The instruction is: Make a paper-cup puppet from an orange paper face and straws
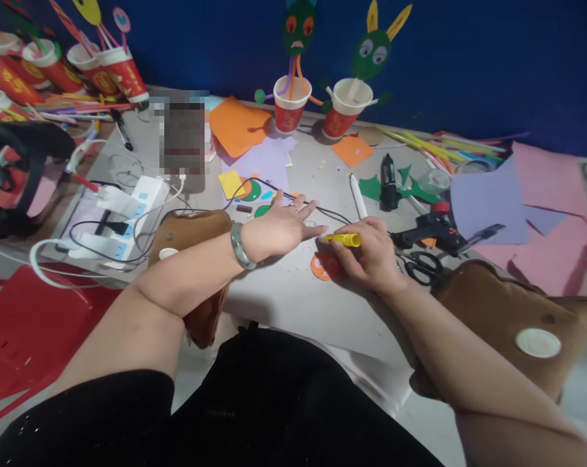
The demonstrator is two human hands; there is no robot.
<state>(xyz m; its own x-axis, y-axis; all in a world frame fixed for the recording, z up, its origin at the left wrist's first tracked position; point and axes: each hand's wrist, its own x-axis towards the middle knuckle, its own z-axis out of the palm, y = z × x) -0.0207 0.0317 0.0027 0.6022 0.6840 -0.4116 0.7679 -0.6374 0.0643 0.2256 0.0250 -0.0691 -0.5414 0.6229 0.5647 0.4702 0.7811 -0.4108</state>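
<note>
My right hand (371,256) is closed around a short yellow pen-like tube (349,240), which points left; I cannot tell its exact kind. Just below it lies an orange paper disc (323,266) with pale eye-like marks, partly covered by that hand. My left hand (281,228) has its fingers spread and holds nothing I can see, its index finger reaching close to the tube's tip. Green paper pieces (252,191) and a yellow paper square (231,185) lie beyond the left hand. A black cable (268,186) passes beside its fingers.
Two red cups with green paper heads (289,117) (344,117) stand at the back. To the right are a black glue gun (419,233), scissors (423,267) and coloured paper (488,194). A white power strip (140,214) with cables sits left. Brown cushions (497,324) overhang the front edge.
</note>
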